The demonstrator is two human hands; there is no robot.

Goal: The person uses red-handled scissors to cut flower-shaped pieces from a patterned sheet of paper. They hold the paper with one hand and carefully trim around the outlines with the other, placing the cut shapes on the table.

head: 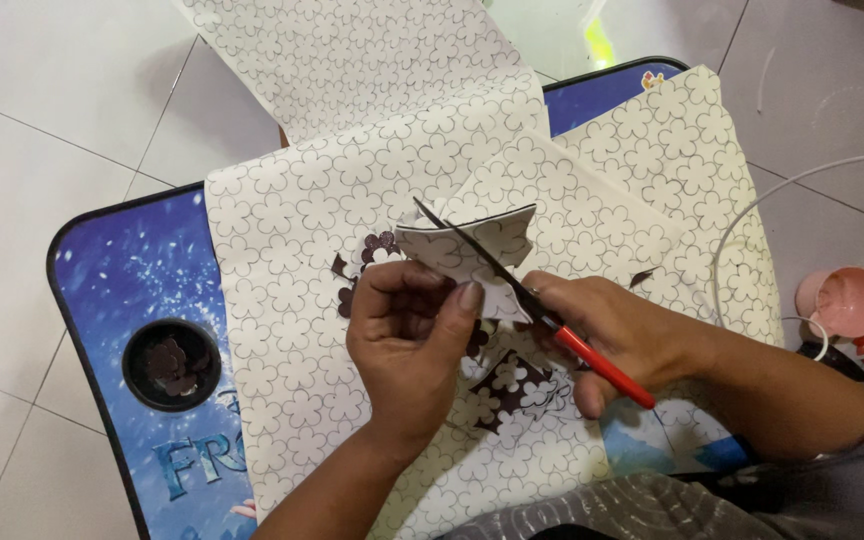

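Red-handled scissors [512, 280] in your right hand [617, 335] angle far-left into the flower-printed paper piece [467, 245] your left hand [407, 335] pinches.

The floor [52, 120] is made of big pale tiles with thin dark lines between them. A small blue table [117, 290] with a black edge stands in the middle of the frame. It has a round black cup hole [171, 365] at the left. At the right edge, a pink plastic cup [845, 300] lies on the floor beside a thin white cord [752, 205].
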